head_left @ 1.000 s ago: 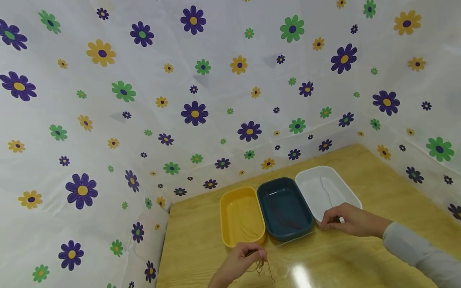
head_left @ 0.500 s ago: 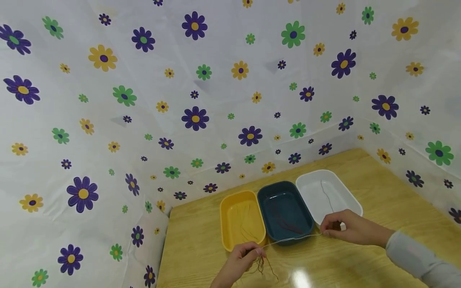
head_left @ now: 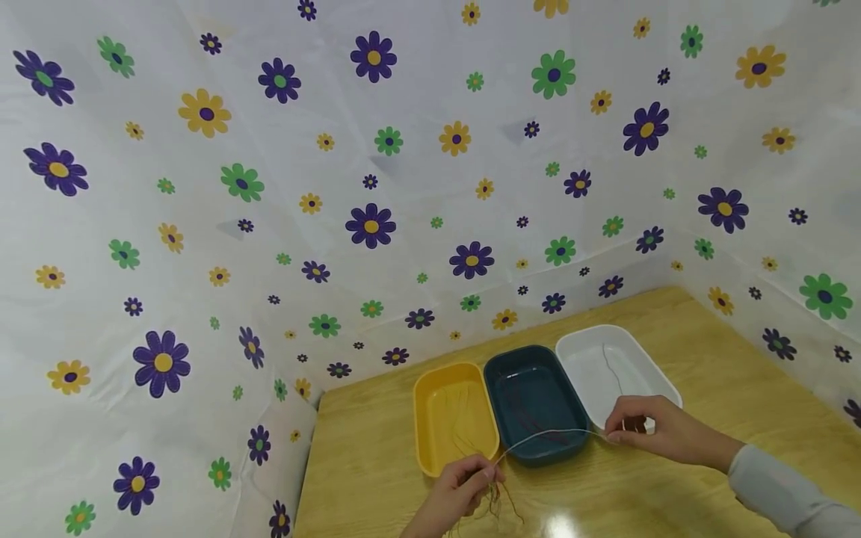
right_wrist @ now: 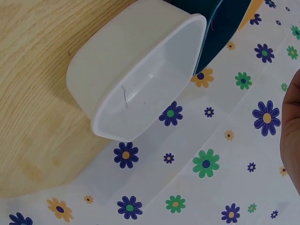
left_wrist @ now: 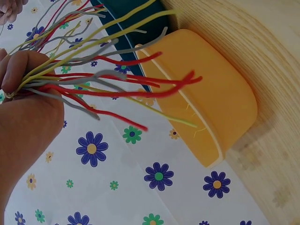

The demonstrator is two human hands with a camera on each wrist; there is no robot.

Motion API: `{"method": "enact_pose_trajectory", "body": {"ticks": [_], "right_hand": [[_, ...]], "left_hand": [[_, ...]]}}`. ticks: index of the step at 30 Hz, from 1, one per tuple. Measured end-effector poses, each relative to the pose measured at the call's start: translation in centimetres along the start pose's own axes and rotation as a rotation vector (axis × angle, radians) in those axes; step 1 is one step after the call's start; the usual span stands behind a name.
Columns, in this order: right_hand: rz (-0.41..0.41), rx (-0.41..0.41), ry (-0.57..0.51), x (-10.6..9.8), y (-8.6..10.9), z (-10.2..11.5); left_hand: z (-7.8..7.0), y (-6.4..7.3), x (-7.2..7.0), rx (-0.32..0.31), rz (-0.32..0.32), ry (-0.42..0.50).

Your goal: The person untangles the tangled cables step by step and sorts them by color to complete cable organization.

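Note:
My left hand [head_left: 457, 489] pinches a bunch of thin strings [left_wrist: 117, 77] in red, grey and yellow, whose loose ends fan out in the left wrist view. Between the hands a pale string [head_left: 548, 431] bows upward over the front of the dark blue tray. Its far end is pinched in the fingertips of my right hand [head_left: 662, 430], just before the white tray. Only the edge of that hand shows in the right wrist view. My left hand is in front of the yellow tray, above the table.
Side by side stand a yellow tray [head_left: 424, 448] with yellowish strings, a dark blue tray [head_left: 538, 457] with dark red strings and a white tray [head_left: 646, 373] with one grey string. Flower-patterned sheeting [head_left: 403, 261] hangs behind the wooden table [head_left: 363, 448].
The pale string, nearly straight before, now arches upward between my hands. Both hands have shifted only slightly, and the head view has tilted a little upward. Both grips are kept.

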State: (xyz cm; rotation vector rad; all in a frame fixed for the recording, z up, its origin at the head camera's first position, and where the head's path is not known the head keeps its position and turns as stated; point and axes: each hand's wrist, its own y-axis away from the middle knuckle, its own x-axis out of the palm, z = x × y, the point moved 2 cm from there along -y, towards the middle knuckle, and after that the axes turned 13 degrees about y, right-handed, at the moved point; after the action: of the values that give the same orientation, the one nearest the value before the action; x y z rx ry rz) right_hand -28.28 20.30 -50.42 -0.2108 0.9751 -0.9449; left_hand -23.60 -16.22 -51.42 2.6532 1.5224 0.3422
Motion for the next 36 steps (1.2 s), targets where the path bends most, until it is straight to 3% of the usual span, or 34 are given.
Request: {"method": "enact_pose_trajectory", "body": {"ticks": [6, 14, 21, 26, 31, 36], "right_hand": [[-0.045, 0.088, 0.047, -0.9, 0.3, 0.0], [-0.138, 0.402, 0.193, -2.4, 1.2, -0.8], [-0.171, 0.759, 0.396, -3.8, 1.9, -2.4], [-0.136, 0.849, 0.448, -4.2, 2.6, -4.3], [-0.047, 0.955, 0.490, -4.0, 3.2, -6.8], [-0.005, 0.985, 0.482, -3.2, 3.3, -8.2]], "left_hand": [[0.5, 0.3, -0.5, 0.017, -0.026, 0.035], [0.7, 0.7, -0.8, 0.000, -0.101, 0.051], [0.4, 0.8, -0.8, -0.032, -0.141, 0.059], [0.3, 0.8, -0.8, -0.011, -0.139, 0.054], [0.6, 0.8, -0.5, 0.016, -0.134, 0.052], [1.0, 0.9, -0.4, 0.038, -0.146, 0.054]]}}
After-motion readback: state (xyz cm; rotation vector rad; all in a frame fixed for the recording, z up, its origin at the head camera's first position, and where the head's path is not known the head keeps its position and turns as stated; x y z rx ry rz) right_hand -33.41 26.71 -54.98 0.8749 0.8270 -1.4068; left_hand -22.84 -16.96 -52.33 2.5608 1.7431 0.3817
